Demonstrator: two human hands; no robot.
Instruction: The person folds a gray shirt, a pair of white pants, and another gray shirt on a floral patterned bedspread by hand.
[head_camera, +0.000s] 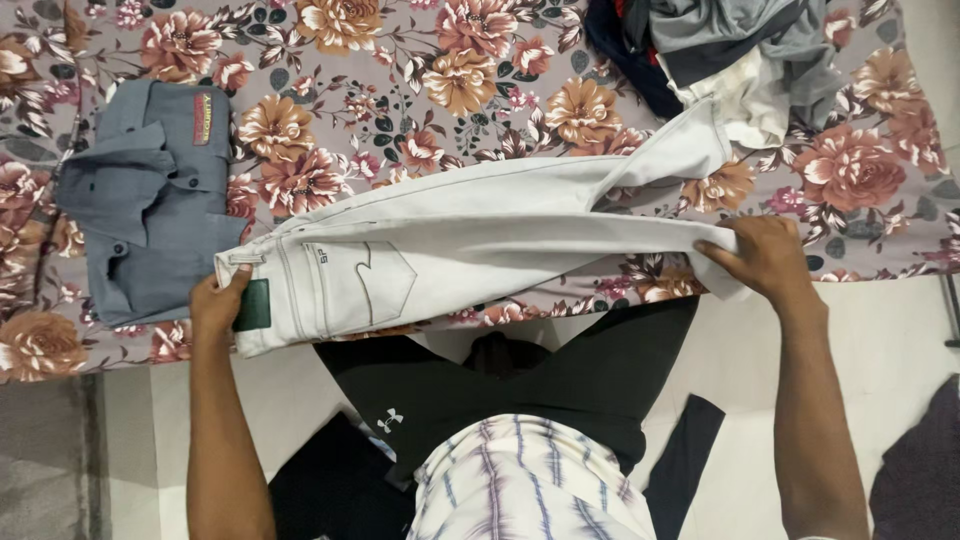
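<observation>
A pair of white jeans lies stretched sideways across the flowered bedsheet, its legs laid one over the other. My left hand grips the waistband at the left end, next to a green tag. My right hand holds the leg ends at the right. One leg end splays up and away toward the clothes pile.
A folded grey-blue shirt rests on the bed at the left. A heap of grey, dark and white clothes sits at the top right. Black garments hang over the bed edge near my body. Pale floor shows below.
</observation>
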